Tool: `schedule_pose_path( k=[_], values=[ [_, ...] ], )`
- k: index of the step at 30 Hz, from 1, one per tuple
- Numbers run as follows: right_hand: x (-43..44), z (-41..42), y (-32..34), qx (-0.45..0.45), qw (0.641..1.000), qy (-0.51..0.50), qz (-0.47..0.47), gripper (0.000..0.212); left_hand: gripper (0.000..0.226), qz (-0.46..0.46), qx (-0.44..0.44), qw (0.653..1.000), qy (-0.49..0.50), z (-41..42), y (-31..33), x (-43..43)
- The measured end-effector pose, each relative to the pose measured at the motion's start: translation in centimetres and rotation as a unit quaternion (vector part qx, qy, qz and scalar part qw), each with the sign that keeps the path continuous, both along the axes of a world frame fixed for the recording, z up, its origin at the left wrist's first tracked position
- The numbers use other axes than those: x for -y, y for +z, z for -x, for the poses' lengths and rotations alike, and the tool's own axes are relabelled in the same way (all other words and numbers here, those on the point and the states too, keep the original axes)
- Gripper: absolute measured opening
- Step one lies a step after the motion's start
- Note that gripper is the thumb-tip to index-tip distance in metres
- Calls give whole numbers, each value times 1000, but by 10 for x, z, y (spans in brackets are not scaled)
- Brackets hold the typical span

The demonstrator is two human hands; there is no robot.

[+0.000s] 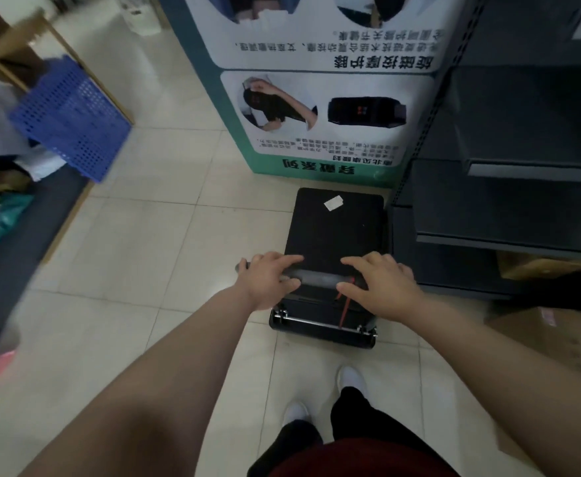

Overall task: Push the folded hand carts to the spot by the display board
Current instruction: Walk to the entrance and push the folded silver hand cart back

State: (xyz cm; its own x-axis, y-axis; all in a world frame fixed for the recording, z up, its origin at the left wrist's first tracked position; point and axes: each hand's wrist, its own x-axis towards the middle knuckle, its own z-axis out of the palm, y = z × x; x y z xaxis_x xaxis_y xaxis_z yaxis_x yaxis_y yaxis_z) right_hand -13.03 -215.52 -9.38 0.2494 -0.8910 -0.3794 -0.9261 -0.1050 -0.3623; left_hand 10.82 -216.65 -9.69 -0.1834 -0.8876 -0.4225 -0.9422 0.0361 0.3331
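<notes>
A black hand cart stands on the pale tiled floor with the far edge of its flat deck just short of the foot of the display board, a tall white and teal printed panel that rises directly beyond it. A small white label lies on the deck near the board end. At the end of the cart farthest from the board runs a dark handle bar, and both hands are on it: the left hand wraps the bar's left part with fingers over the top and thumb beneath, and the right hand lies over the right part, fingers spread across it, though how tightly it closes cannot be told. A red strap hangs from the bar. Dark metal shelving stands just to the right of the cart, and a blue perforated basket sits well off to its left. The person's white shoes stand on the tiles behind the cart.
</notes>
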Motion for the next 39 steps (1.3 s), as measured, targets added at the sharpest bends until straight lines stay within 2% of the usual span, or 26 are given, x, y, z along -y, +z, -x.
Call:
schedule_pose_path(
  k=[3,6,12,17,24,30,34,39],
  values=[
    [12,-17,9,-7,996,85,35,62,61,75,-87,977,181,-8,4,-19],
    [16,-48,13,-3,977,200,77,62,62,66,-74,946,308,-26,7,-49],
    [-19,-131,19,32,903,403,143,59,59,-6,43,917,397,-68,18,-154],
    [-91,-183,12,12,827,552,112,59,56,-48,82,869,486,-85,35,-271],
    [-228,-217,5,-11,729,677,96,60,60,-84,111,802,581,-56,47,-458],
    [-386,-221,18,-6,655,750,95,58,60,-89,102,744,654,-10,48,-629],
    [-494,-217,21,-14,583,807,89,59,60,-104,89,685,715,30,50,-742],
    [-617,-219,24,-17,475,873,106,60,59,-103,62,572,812,87,52,-858]
  ],
)
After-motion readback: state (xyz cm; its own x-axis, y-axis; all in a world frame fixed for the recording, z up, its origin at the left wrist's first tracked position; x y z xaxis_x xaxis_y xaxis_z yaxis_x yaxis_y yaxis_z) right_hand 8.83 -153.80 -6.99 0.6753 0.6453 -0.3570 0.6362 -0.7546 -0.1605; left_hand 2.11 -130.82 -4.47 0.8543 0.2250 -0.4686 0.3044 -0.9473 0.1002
